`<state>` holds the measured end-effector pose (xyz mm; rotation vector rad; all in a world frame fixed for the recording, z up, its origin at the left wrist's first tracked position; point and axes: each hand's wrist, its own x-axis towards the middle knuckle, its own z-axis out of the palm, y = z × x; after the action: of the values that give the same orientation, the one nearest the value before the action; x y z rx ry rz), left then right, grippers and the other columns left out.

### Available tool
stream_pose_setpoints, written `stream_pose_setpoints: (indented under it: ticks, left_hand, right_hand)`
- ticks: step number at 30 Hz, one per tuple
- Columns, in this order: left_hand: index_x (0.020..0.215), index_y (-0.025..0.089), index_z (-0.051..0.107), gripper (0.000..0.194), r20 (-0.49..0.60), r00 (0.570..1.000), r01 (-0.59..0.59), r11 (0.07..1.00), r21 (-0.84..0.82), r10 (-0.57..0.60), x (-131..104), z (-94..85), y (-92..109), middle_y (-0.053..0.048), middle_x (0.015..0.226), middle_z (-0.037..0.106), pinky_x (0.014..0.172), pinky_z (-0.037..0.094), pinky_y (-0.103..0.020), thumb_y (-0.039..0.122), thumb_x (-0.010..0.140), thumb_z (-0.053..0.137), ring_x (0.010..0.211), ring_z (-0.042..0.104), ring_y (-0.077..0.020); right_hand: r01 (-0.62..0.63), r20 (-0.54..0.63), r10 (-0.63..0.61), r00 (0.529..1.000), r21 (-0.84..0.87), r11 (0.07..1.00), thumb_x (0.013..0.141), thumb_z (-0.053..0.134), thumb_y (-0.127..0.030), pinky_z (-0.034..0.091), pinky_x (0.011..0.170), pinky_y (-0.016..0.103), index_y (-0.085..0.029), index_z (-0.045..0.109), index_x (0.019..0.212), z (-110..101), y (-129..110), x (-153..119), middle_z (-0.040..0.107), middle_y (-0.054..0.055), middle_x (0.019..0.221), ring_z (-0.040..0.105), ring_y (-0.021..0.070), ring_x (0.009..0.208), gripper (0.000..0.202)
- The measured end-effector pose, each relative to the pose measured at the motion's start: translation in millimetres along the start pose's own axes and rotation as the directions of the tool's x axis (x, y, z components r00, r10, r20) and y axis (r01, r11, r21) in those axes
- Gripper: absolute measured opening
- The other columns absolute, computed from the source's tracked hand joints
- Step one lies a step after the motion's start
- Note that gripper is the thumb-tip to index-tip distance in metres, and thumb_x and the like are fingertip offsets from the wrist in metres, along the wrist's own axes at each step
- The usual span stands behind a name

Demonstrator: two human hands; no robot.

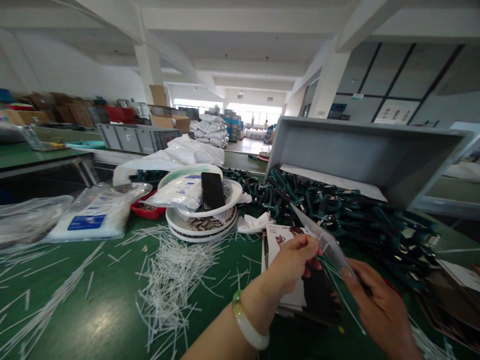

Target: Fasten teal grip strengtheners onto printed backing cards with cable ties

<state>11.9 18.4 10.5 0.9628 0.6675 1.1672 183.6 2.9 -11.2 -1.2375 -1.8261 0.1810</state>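
My right hand grips the lower end of a thin flat card that is tilted up over a stack of printed cards. Close to the card's left edge, my left hand has its thumb and fingers pinched together; what lies between them is too small to make out. A pale green and white bangle circles my left wrist. White plastic ties are heaped on the green table to the left of my hands.
Dark green handled tools spill from a tipped grey crate. Left of them, white bowls hold metal parts and a black phone. A red tray and plastic bags lie further left.
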Motion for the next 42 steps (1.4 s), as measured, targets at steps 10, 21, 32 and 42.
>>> stream_pose_setpoints:
  ticks: [10, 21, 32, 42]
  left_hand:
    - [0.068, 0.017, 0.046, 0.039, 0.075, 0.997, 0.004, 1.000, 0.015, -0.005, 3.9, -13.8, 5.1, 0.006, 0.064, 0.048, 0.033, 0.013, -0.017, 0.053, 0.066, 0.061, 0.037, 0.041, -0.0008]
    - [0.101, 0.022, 0.036, 0.047, -0.191, 0.980, -0.036, 0.994, 0.106, 0.056, -20.2, -35.5, -9.6, 0.006, 0.065, 0.053, 0.034, 0.028, -0.013, 0.060, 0.076, 0.047, 0.040, 0.050, -0.0053]
    - [0.101, 0.018, 0.053, 0.033, -0.086, 0.996, 0.065, 0.883, 0.465, -0.028, -42.1, -52.8, 7.3, 0.004, 0.064, 0.047, 0.043, 0.041, -0.018, 0.040, 0.078, 0.051, 0.049, 0.049, -0.0071]
    - [0.079, 0.016, 0.054, 0.020, -0.217, 0.969, 0.235, 0.728, 0.643, -0.121, -35.5, -67.9, -5.2, 0.004, 0.060, 0.048, 0.038, 0.036, -0.019, 0.035, 0.071, 0.056, 0.046, 0.043, -0.0081]
  right_hand:
    - [0.159, 0.102, -0.154, 0.983, -0.045, 0.986, 0.085, 0.049, -0.037, 0.054, 0.076, 0.031, -0.025, 0.061, 0.110, 3.5, 8.6, -4.9, 0.062, 0.007, 0.110, 0.063, 0.0198, 0.091, 0.030]
    - [0.567, 0.171, -0.542, 0.823, -0.311, 0.763, 0.089, 0.044, -0.031, 0.051, 0.079, 0.032, -0.016, 0.056, 0.110, 19.2, 8.1, -6.7, 0.063, 0.010, 0.102, 0.059, 0.0204, 0.093, 0.029]
    - [0.637, 0.278, -0.577, 0.768, -0.423, 0.645, 0.086, 0.037, -0.017, 0.051, 0.075, 0.036, -0.013, 0.056, 0.110, 27.4, 5.5, -16.4, 0.062, 0.012, 0.101, 0.058, 0.0228, 0.091, 0.031]
    - [0.663, 0.264, -0.616, 0.742, -0.418, 0.620, 0.083, 0.036, -0.009, 0.050, 0.078, 0.038, -0.014, 0.061, 0.105, 40.9, 3.4, -28.3, 0.064, 0.011, 0.099, 0.058, 0.0226, 0.090, 0.034]
